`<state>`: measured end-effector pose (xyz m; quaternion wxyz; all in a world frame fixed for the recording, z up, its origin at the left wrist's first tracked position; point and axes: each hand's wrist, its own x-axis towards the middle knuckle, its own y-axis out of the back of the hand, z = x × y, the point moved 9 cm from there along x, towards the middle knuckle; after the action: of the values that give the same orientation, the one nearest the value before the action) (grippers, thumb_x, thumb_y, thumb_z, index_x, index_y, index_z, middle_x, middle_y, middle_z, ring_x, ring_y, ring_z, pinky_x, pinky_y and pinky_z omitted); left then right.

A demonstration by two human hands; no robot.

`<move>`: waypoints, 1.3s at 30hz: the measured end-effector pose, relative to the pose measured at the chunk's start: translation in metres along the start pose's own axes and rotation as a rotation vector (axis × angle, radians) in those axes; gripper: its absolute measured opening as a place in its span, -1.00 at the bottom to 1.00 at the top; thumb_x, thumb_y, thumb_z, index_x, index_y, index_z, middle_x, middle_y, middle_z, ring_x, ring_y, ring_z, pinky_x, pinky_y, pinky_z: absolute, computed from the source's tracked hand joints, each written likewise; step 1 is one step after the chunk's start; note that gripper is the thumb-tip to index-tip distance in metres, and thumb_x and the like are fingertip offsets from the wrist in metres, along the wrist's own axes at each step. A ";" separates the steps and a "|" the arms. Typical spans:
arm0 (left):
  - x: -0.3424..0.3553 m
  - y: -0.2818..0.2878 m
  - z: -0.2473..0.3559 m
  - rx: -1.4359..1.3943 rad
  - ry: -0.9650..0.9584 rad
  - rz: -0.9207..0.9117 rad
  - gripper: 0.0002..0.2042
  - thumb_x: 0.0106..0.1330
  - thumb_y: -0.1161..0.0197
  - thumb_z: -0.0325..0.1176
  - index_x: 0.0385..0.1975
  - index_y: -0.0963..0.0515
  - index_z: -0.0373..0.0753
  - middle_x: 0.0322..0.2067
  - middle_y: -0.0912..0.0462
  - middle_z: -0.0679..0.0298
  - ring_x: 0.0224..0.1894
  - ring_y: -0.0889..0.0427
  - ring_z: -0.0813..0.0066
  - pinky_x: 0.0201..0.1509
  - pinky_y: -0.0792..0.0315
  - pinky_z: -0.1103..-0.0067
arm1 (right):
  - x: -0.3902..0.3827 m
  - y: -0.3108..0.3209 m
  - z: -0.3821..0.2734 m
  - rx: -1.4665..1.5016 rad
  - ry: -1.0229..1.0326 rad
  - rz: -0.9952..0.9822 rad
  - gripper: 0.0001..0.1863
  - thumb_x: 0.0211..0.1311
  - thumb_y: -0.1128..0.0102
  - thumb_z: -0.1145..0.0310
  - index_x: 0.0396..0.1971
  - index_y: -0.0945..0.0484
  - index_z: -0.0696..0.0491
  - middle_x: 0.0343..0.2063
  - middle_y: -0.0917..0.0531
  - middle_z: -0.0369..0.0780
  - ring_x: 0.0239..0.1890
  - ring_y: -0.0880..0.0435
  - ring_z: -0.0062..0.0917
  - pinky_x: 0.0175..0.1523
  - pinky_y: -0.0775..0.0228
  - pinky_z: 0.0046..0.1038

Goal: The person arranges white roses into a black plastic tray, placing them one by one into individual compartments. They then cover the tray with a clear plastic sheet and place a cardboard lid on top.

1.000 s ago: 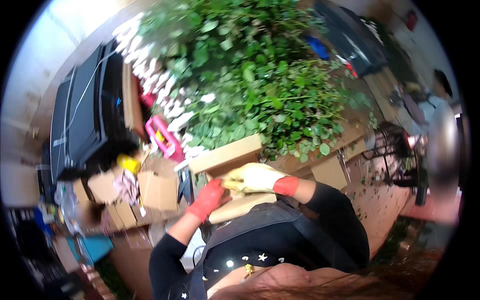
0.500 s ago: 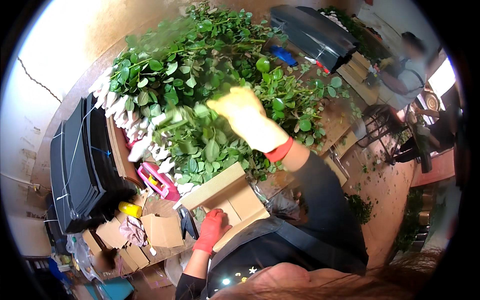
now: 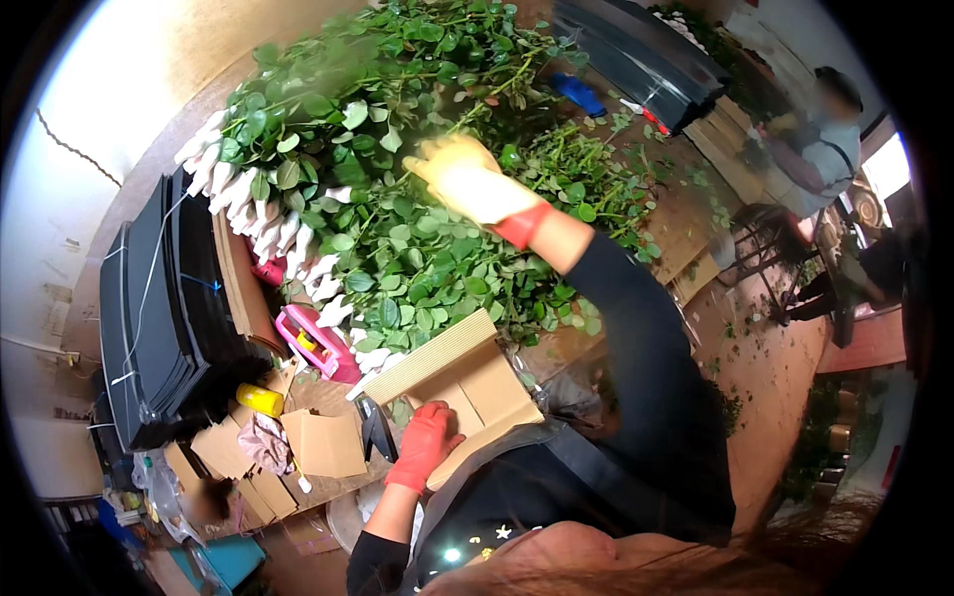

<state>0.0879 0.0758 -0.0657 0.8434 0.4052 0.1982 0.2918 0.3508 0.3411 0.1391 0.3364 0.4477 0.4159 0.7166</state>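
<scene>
My left hand (image 3: 425, 443), in a red glove, has its fingers curled at the near-left end of a cardboard tray (image 3: 487, 392) with a corrugated raised side. The tray stands against my apron. My right hand (image 3: 465, 181), in a yellow glove with a red cuff, is over a large heap of leafy stems (image 3: 427, 268), its fingers apart. I see nothing held in it, though its palm side is hidden. Along the heap's left edge lie white-sleeved flower heads (image 3: 283, 233). A black stapler-like tool (image 3: 376, 429) is beside my left hand.
Left stands a strapped stack of dark sheets (image 3: 149, 318), near a pink plastic holder (image 3: 318, 343), a yellow cylinder (image 3: 260, 399) and cardboard pieces (image 3: 324, 444). Farther off are a blue glove-like item (image 3: 578, 94) and a long black bundle (image 3: 646, 60). A co-worker (image 3: 825, 149) stands at right.
My right hand has shifted slightly up and left, and its fingers have spread. Leaves blurred beside it before now show sharply. My left hand stays at the tray.
</scene>
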 end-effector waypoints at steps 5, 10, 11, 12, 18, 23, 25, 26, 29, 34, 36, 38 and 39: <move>0.001 -0.005 0.003 -0.018 0.003 -0.001 -0.43 -0.03 -0.66 -0.27 0.00 -0.58 -0.24 0.11 -0.58 0.07 0.17 -0.56 -0.05 0.26 -0.51 0.25 | -0.105 0.001 -0.002 0.181 -0.290 -0.156 -0.27 0.35 -0.34 0.00 0.40 -0.41 0.08 -0.33 -0.76 -0.20 -0.33 -0.78 -0.32 -0.34 -0.61 -0.30; 0.003 -0.007 -0.005 0.010 0.032 -0.033 -0.44 -0.02 -0.66 -0.25 -0.01 -0.59 -0.23 0.10 -0.58 0.10 0.19 -0.54 -0.03 0.29 -0.49 0.25 | -0.075 -0.014 -0.003 0.022 -0.304 -0.718 -0.79 0.13 -0.45 0.36 -0.20 -0.80 -0.03 -0.30 -0.85 -0.27 -0.26 -0.85 -0.46 -0.28 -0.68 -0.37; 0.002 -0.010 -0.003 0.010 0.037 -0.050 -0.45 -0.02 -0.66 -0.25 -0.01 -0.59 -0.23 0.10 -0.58 0.10 0.19 -0.54 -0.03 0.29 -0.49 0.26 | -0.067 -0.023 0.021 -0.003 -0.412 -0.686 -0.92 0.20 -0.41 0.39 -0.33 -0.81 -0.09 -0.33 -0.85 -0.32 -0.26 -0.86 -0.47 -0.28 -0.68 -0.33; -0.002 -0.008 -0.006 0.020 0.029 -0.032 -0.46 -0.01 -0.65 -0.25 -0.02 -0.59 -0.24 0.11 -0.58 0.09 0.19 -0.55 -0.04 0.29 -0.49 0.26 | -0.035 0.027 0.016 -0.068 -0.332 -0.469 -0.91 0.30 -0.34 0.34 -0.34 -0.81 -0.14 -0.36 -0.84 -0.32 -0.33 -0.84 -0.49 -0.34 -0.65 -0.32; 0.005 -0.004 0.003 -0.003 -0.053 0.026 -0.55 0.08 -0.60 -0.27 -0.06 -0.61 -0.27 0.10 -0.61 0.06 0.19 -0.58 -0.01 0.29 -0.51 0.27 | -0.020 0.081 0.047 -0.151 0.127 -0.176 -0.86 0.15 -0.24 0.31 -0.43 -0.76 -0.04 -0.55 -0.75 -0.15 -0.49 -0.76 -0.26 -0.34 -0.58 -0.23; 0.003 0.012 0.019 -0.062 -0.157 0.144 -0.74 0.19 -0.47 -0.38 -0.16 -0.64 -0.27 -0.06 -0.68 0.08 0.03 -0.66 -0.04 0.13 -0.58 0.25 | -0.087 0.190 0.056 0.117 0.094 0.244 -0.55 -0.01 -0.21 0.69 -0.08 -0.77 0.05 -0.28 -0.80 -0.12 -0.22 -0.76 -0.27 -0.02 -0.58 -0.25; -0.003 0.013 0.010 -0.037 -0.210 0.170 -0.74 0.24 -0.47 -0.35 -0.10 -0.67 -0.22 -0.06 -0.71 0.09 0.04 -0.66 -0.04 0.13 -0.59 0.21 | -0.124 0.220 0.035 0.193 0.036 0.315 -0.34 0.03 -0.17 0.78 0.14 -0.72 -0.09 -0.23 -0.78 -0.16 -0.11 -0.77 -0.29 0.15 -0.60 -0.27; 0.001 0.018 0.014 -0.023 -0.213 0.144 -0.71 0.23 -0.49 -0.32 -0.09 -0.67 -0.23 -0.06 -0.71 0.08 0.04 -0.65 -0.05 0.14 -0.57 0.20 | -0.147 0.209 0.030 0.344 0.045 0.262 -0.32 0.03 -0.17 0.80 0.18 -0.69 -0.06 -0.16 -0.79 -0.18 -0.09 -0.76 -0.31 0.16 -0.61 -0.27; -0.003 0.025 0.009 -0.030 -0.028 0.041 -0.37 0.27 -0.52 -0.11 0.31 -0.51 -0.20 0.06 -0.67 0.05 0.12 -0.64 -0.06 0.22 -0.56 0.16 | -0.202 0.161 -0.008 0.963 0.060 -0.080 -0.36 0.08 -0.16 0.79 0.17 -0.69 -0.05 -0.04 -0.80 -0.24 -0.04 -0.75 -0.36 0.17 -0.62 -0.29; 0.001 0.007 -0.018 -0.296 0.148 0.100 -0.08 0.11 -0.61 0.04 0.43 -0.35 -0.24 0.21 -0.59 0.02 0.36 -0.46 -0.10 0.64 -0.05 0.09 | -0.322 0.024 -0.073 0.653 -0.060 -0.612 -0.55 0.14 -0.26 0.53 0.04 -0.78 -0.13 -0.17 -0.81 -0.15 -0.15 -0.77 -0.21 0.00 -0.64 -0.22; 0.004 0.020 0.006 -0.153 0.038 0.057 -0.29 0.12 -0.59 0.01 0.29 -0.56 -0.11 0.16 -0.61 0.05 0.34 -0.47 -0.05 0.66 0.07 0.03 | -0.341 -0.009 -0.083 0.555 -0.015 -0.729 -0.58 0.14 -0.28 0.45 0.03 -0.78 -0.13 -0.23 -0.81 -0.16 -0.21 -0.78 -0.18 -0.04 -0.63 -0.19; -0.001 0.007 0.002 -0.063 -0.023 -0.021 -0.48 0.12 -0.58 -0.02 0.11 -0.73 0.01 0.12 -0.61 0.07 0.32 -0.47 0.01 0.66 0.17 -0.04 | -0.344 -0.026 -0.094 0.542 0.129 -0.728 -0.63 0.17 -0.27 0.40 -0.01 -0.78 -0.13 -0.26 -0.80 -0.15 -0.24 -0.78 -0.16 -0.06 -0.63 -0.18; -0.001 0.006 0.000 -0.076 -0.016 -0.017 -0.54 0.12 -0.58 -0.01 0.04 -0.76 0.05 0.10 -0.61 0.09 0.31 -0.47 0.04 0.65 0.19 -0.07 | -0.334 -0.033 -0.083 0.439 0.045 -0.856 -0.67 0.18 -0.27 0.40 -0.05 -0.78 -0.11 -0.28 -0.79 -0.14 -0.24 -0.78 -0.15 -0.07 -0.63 -0.17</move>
<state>0.0856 0.0784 -0.0607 0.8622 0.3737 0.1836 0.2884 0.4025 0.0459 -0.0327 0.4897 0.2811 0.7115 0.4182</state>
